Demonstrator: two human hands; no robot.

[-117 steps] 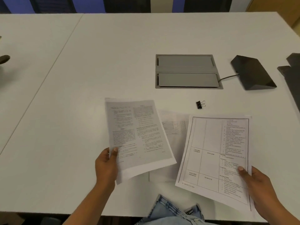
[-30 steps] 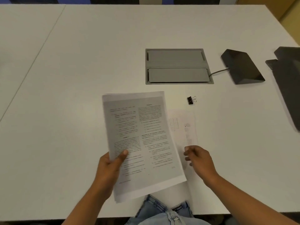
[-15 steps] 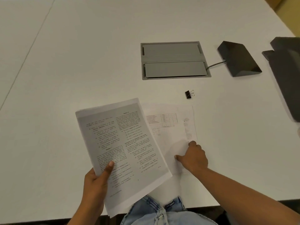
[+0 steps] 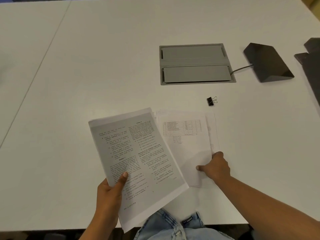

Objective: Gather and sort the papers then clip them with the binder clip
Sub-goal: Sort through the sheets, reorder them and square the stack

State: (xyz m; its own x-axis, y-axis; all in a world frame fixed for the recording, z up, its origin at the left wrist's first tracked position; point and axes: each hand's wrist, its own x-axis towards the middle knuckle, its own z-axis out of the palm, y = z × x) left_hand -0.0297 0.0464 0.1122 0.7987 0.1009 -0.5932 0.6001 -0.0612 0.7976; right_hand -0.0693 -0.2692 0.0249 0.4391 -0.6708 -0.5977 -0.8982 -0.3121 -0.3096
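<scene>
My left hand (image 4: 110, 191) grips a stack of printed sheets (image 4: 136, 160) at its lower left edge, thumb on top, holding it tilted above the table's near edge. To the right, two pale sheets (image 4: 187, 144) lie flat on the white table (image 4: 86, 66), overlapping, the upper one showing a small printed table. My right hand (image 4: 213, 168) grips their right edge, thumb on top and fingers curled at the margin. A small black binder clip (image 4: 210, 101) lies alone on the table beyond these sheets, apart from both hands.
A grey recessed cable hatch (image 4: 195, 64) sits in the tabletop behind the clip. A dark wedge-shaped device (image 4: 266, 62) with a cable stands to its right, and dark flat objects (image 4: 311, 63) lie at the right edge. A table seam (image 4: 43, 61) runs diagonally at left.
Earlier each hand held a sheet; now the held stack sits in my left hand, tilted leftward. My right hand has come down onto the sheets lying on the table and taken their right edge.
</scene>
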